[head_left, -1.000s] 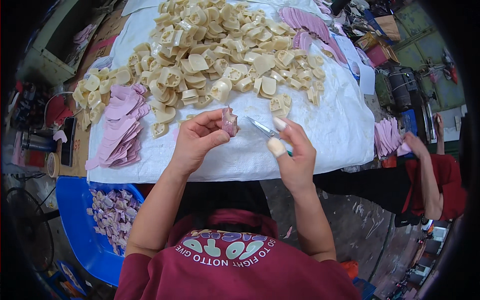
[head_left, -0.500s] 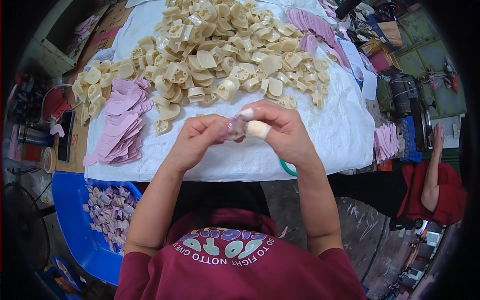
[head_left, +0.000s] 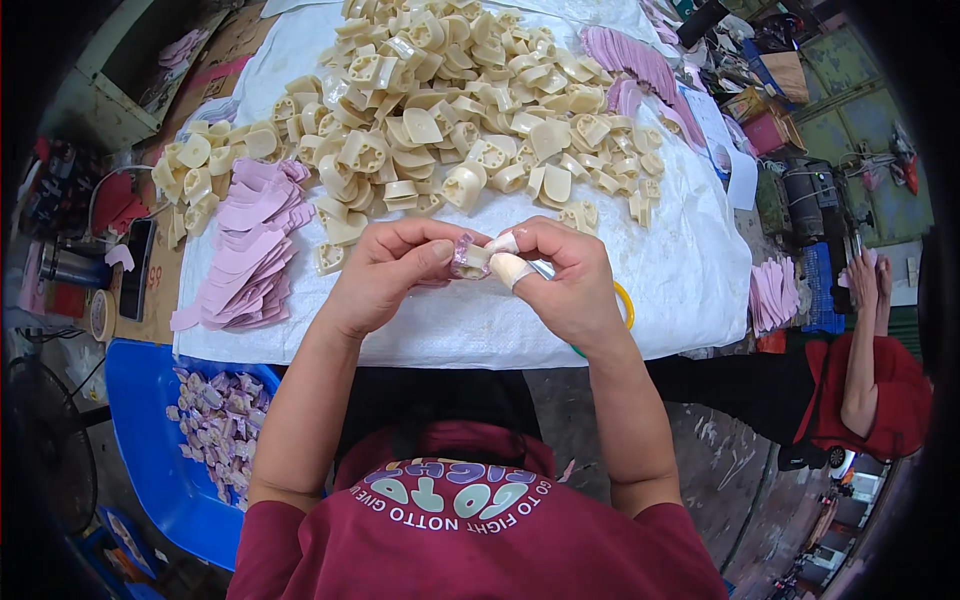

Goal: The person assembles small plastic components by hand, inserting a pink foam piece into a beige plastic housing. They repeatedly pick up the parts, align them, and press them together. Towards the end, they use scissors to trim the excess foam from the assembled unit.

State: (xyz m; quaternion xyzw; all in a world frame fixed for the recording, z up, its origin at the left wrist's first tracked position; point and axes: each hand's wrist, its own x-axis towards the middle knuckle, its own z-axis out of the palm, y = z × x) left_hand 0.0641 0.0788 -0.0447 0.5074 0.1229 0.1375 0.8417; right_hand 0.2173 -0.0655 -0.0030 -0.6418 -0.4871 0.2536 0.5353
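Above the near part of the white-covered table, my two hands hold a small cream plastic shoe heel [head_left: 472,262] partly wrapped in shiny purple material. My left hand [head_left: 392,272] pinches its left side between thumb and fingers. With white and tan wraps on thumb and forefinger, my right hand [head_left: 572,283] grips the other side. A tool with a yellow and green looped handle [head_left: 626,304] is tucked in the right palm; a bit of metal shows between the fingers. A large pile of bare cream heels [head_left: 415,125] lies just beyond my hands.
Lilac cut pieces [head_left: 245,250] lie stacked left of the pile, with more [head_left: 630,55] at the far right. Purple-wrapped pieces fill a blue basin [head_left: 140,440] at lower left. A phone [head_left: 136,270] rests at the table's left. A person in red [head_left: 880,390] works at right.
The heel has turned between my fingers and shows more of its cream side. My right hand has shifted slightly, showing more of the tool's looped handle. The person at right has moved their hands.
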